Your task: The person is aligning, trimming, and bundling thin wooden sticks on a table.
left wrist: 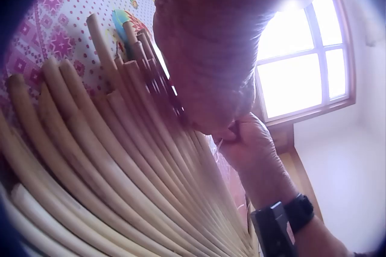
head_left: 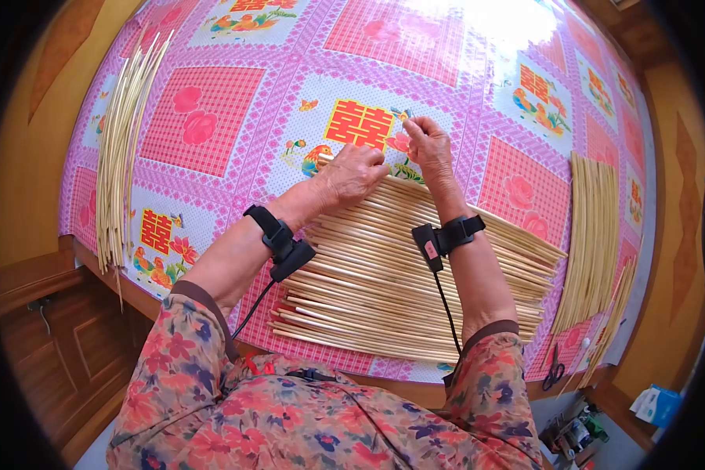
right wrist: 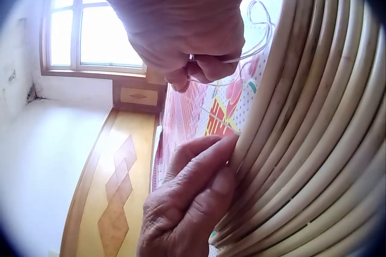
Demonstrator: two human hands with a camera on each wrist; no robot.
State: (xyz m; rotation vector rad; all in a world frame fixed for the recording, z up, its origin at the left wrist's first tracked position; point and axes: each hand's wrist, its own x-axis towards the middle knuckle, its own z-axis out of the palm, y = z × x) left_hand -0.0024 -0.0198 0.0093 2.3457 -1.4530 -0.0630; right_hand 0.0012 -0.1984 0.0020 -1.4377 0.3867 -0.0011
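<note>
Right grip (head_left: 431, 147) pinching white string (right wrist: 232, 61); left grip (head_left: 356, 172) pinching outermost stalk (right wrist: 278, 58); likely tying step; next pull calls for even tension.

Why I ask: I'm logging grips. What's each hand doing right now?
Left hand: closed, gripping the pale, round edge stick.
Right hand: closed, holding a thin white thread.

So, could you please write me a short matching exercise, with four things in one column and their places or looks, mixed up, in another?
1. Scissors
2. String
3. Left hand
4. Tablecloth

A. At the far edge of the middle sticks
B. Pink, with patterned squares
C. Near the table's right end
D. Held by the right hand

Pairs: 1-C, 2-D, 3-A, 4-B
</note>
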